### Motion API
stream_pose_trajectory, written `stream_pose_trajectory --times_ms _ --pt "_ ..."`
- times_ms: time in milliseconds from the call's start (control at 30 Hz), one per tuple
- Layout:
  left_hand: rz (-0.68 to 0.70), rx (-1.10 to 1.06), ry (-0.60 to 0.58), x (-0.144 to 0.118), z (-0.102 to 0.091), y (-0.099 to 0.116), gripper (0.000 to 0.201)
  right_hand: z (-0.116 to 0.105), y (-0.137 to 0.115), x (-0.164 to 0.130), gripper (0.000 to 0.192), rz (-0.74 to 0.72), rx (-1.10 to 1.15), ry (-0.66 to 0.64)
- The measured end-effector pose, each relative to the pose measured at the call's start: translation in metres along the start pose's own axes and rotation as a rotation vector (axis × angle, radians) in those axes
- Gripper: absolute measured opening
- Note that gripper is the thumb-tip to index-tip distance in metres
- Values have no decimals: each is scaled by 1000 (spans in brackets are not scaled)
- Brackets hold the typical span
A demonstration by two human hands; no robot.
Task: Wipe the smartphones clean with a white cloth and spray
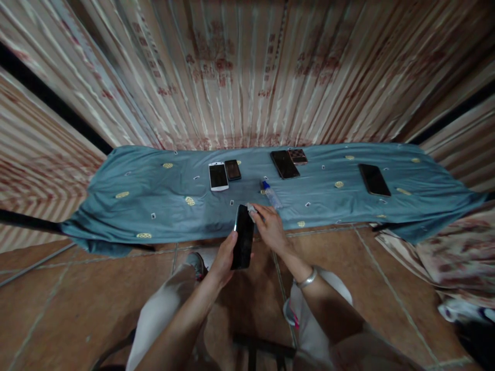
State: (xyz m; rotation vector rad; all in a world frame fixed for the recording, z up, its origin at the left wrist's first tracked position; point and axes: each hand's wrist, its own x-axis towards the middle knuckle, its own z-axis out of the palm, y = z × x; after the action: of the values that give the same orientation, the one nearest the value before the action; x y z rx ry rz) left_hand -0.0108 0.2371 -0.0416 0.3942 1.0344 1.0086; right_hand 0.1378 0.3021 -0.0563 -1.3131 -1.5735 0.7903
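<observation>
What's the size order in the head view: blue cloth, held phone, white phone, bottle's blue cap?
Largest to smallest, as they look:
1. Blue cloth
2. Held phone, nearer the camera
3. White phone
4. Bottle's blue cap

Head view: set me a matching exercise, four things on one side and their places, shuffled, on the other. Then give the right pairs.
Things
1. Nearest phone
2. Wipe
3. Bottle
4. Bracelet

Places
A. Lying on the blue cloth
B. Around the right arm
C. Gripped in the left hand
D. Between the fingers of the right hand

Right pairs: 1-C, 2-D, 3-A, 4-B
</observation>
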Motion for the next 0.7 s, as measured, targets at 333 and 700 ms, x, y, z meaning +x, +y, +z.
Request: stream_pose_trajectory --times_ms 333,700 --pt "-50 -150 2 -5 5 14 28 17 14 3 43 375 540 -52" --pt "127 -74 38 11 -5 22 43 36 2 -17 47 512 718 -174"
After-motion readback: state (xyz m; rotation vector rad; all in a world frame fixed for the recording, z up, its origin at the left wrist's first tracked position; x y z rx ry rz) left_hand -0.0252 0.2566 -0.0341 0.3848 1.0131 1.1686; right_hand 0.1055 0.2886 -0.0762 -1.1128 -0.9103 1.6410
